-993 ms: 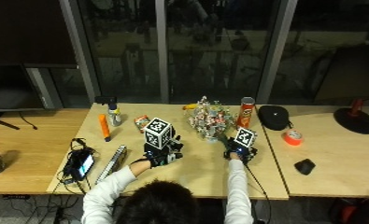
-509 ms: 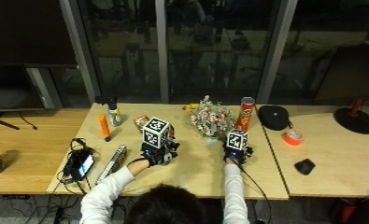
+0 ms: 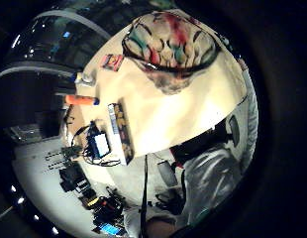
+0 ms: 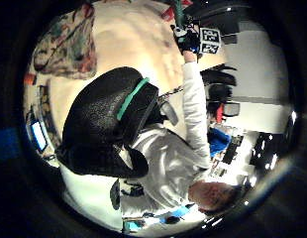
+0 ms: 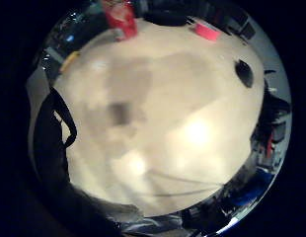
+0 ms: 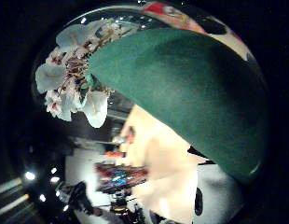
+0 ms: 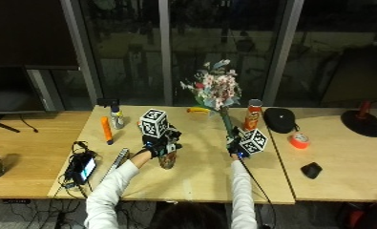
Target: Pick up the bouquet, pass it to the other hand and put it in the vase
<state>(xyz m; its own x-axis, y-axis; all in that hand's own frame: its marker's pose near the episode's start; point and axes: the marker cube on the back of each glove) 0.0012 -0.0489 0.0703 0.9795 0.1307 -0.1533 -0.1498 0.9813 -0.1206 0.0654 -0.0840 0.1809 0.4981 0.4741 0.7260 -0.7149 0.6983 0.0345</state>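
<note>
The bouquet (image 7: 214,88) is held upright off the table (image 7: 201,183) by the right hand (image 7: 241,143). The fingers are curled round the lower end of the green stem (image 7: 226,123). The flower head stands at about 11 o'clock from that hand, well above it.

The left hand (image 7: 157,149) is low over the table, at 9 o'clock from the right hand and apart from it. Whether it is open or gripping cannot be told. The vase (image 7: 168,161) sits at its 5 o'clock, just beside or touching it; contact is not clear.

Step judged: bouquet picked up, hand-over not yet done.

- To do it well, the stem should be brought across toward 9 o'clock and kept upright, so the head is not swung into the red can (image 7: 253,114) at 1 o'clock.
- The stem should be taken by the left hand below or above the right grip, not on the flowers.
- The right hand should be let go only once the left grip is closed.
- The stem end should then be lowered straight into the vase mouth, since the head looks top-heavy and could tip the vase.

Bouquet look: small white and pink blossoms (image 6: 72,70), packed in a loose round head, with some green leaves. The stem is long and wrapped in dark green (image 6: 182,88); it fills much of the right thumb-side palm view.

Vase look: short, rounded, with a busy multicolour pattern (image 3: 168,44).

An orange tube (image 7: 105,130) lies at 10 o'clock from the left hand, out of the way.
</note>
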